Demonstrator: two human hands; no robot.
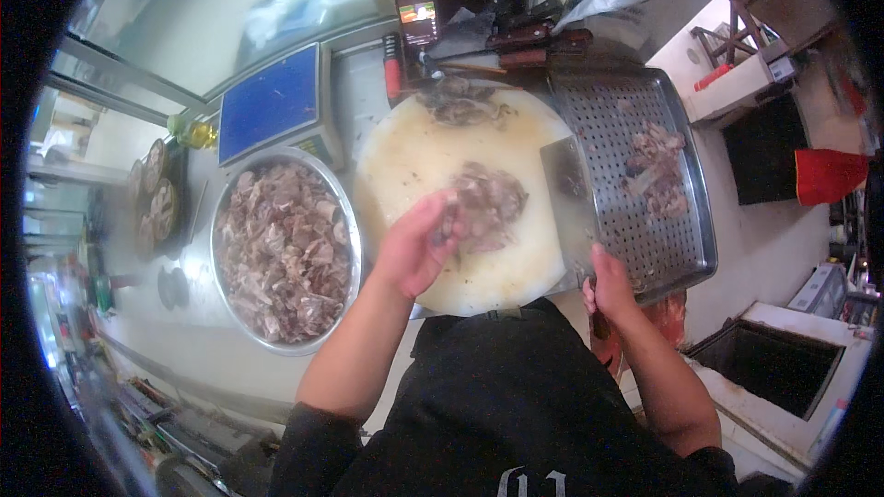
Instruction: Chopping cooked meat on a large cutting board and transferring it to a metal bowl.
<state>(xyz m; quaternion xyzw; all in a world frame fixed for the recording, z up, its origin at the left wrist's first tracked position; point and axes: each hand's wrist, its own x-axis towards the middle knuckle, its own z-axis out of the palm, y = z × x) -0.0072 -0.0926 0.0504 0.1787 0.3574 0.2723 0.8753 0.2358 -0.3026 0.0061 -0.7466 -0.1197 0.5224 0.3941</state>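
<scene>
My left hand [423,240] is at the left side of a heap of cut cooked meat [489,200] on a round cutting board [394,159]; its fingers are curled at the meat, and blur hides whether they grip a piece. My right hand [612,284] is closed round the handle of a broad cleaver [570,186], whose blade stands at the board's right edge. More dark meat scraps [463,102] lie at the board's far edge. Left of the board, a round metal bowl [356,248] is full of chopped meat [283,248].
A perforated metal tray [608,131] with meaty bones [656,172] stands to the right. Behind the bowl is a scale with a blue top [273,103]. Knives with wooden handles [539,48] and a lit phone [417,14] are beyond the board. An oil bottle [193,132] stands far left.
</scene>
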